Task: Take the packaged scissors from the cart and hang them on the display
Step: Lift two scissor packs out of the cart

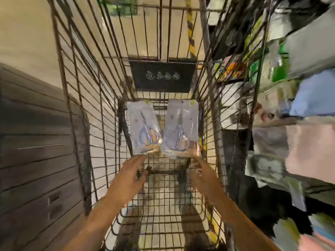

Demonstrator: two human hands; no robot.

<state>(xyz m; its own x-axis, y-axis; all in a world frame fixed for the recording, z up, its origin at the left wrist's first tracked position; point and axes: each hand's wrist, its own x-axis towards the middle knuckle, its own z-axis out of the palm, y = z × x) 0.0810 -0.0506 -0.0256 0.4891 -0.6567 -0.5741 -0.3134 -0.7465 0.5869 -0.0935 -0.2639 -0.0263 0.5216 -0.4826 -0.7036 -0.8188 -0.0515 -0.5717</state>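
Observation:
Two clear packs of scissors are held up inside the wire cart. My left hand grips the lower edge of the left scissors pack; its fingers show through the plastic. The right scissors pack is gripped at its lower right corner by my right hand. Both packs stand nearly upright, side by side, close to the cart's far end. The picture is blurred by motion.
A black placard hangs on the cart's far wall. On the right, a display is crowded with hanging packaged goods beyond the cart's side. A dark panelled surface runs along the left. Tiled floor shows through the cart's mesh bottom.

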